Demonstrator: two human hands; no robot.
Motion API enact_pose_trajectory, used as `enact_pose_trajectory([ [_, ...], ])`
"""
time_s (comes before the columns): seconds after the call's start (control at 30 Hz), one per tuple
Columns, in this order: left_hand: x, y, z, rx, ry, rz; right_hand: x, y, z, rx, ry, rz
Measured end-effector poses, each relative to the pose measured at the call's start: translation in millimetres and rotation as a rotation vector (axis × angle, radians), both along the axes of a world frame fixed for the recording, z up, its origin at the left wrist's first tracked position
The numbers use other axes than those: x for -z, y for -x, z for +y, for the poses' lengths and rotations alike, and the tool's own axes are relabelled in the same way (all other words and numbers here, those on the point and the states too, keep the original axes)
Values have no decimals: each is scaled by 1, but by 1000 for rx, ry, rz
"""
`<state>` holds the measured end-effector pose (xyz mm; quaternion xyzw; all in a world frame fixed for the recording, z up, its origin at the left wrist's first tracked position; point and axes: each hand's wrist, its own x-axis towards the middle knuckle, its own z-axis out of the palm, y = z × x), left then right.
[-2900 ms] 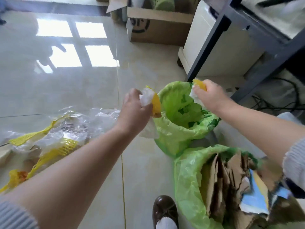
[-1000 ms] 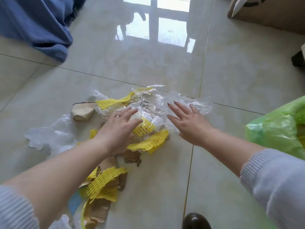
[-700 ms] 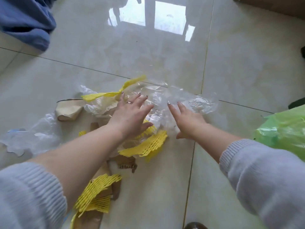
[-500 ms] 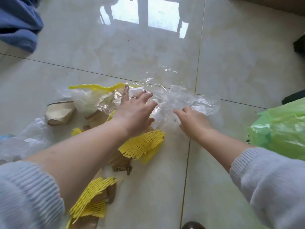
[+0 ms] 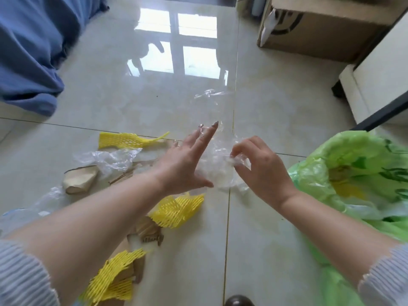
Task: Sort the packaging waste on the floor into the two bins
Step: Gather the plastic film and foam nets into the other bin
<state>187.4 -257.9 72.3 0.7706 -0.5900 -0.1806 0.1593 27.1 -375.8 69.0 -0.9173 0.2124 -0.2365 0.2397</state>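
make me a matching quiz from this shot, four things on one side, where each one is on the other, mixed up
Things:
1. clear film
2. green bin bag
3. cardboard box
4. blue cloth

Places:
A. top left, on the floor
B. between the left hand and the right hand
C. top right, on the floor
D. right edge, beside the right forearm

Pairs: 1-B, 2-D, 3-C, 4-A

Bare floor (image 5: 154,96) ahead lies open; green-bagged bin (image 5: 353,173) apparently crowds the right, litter (image 5: 178,208) left.
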Motion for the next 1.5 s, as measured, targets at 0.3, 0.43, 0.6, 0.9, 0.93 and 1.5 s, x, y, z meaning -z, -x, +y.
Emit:
enact_pose_trajectory([
  [0.3, -81, 78, -36, 298, 380, -332, -105, 100, -20, -63, 232, 338],
  [0.43, -108, 123, -67, 691, 546, -433, -139, 145, -19, -79, -33, 540],
  [0.6, -122, 174, -88, 483, 733, -431, -159, 191, -40, 195, -2, 357],
  [0.9, -46, 248, -132, 275, -25, -61, -90, 237, -98, 265, 53, 701],
  [0.93, -35, 251, -136, 310, -98, -136, -75, 236, -101, 234, 1, 795],
  [1.5, 2, 219, -160, 415, 96, -260, -32, 210, -137, 10, 137, 1293],
])
